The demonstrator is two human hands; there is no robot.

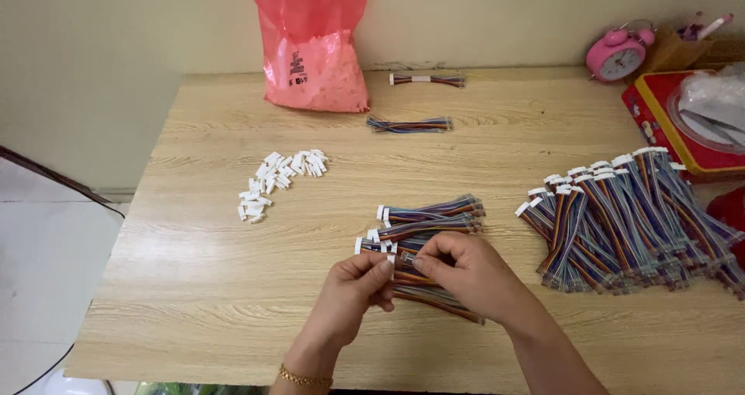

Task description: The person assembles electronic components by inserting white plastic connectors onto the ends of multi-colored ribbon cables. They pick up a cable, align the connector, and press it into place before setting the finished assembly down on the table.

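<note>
My left hand (355, 286) and my right hand (462, 269) meet over the middle of the wooden table (194, 286). Between their fingertips they pinch one multicoloured ribbon cable (403, 261) with a small white connector at its left end. Just beyond and under the hands lies a small pile of similar cables (431, 213), white connectors pointing left. A loose heap of small white connectors (281, 176) lies to the upper left.
A large fanned pile of ribbon cables (628, 220) fills the right side. Two more cable bundles (410, 123) lie farther back, next to a pink plastic bag (314, 46). A pink alarm clock (618, 55) and red box (660, 108) stand at the back right.
</note>
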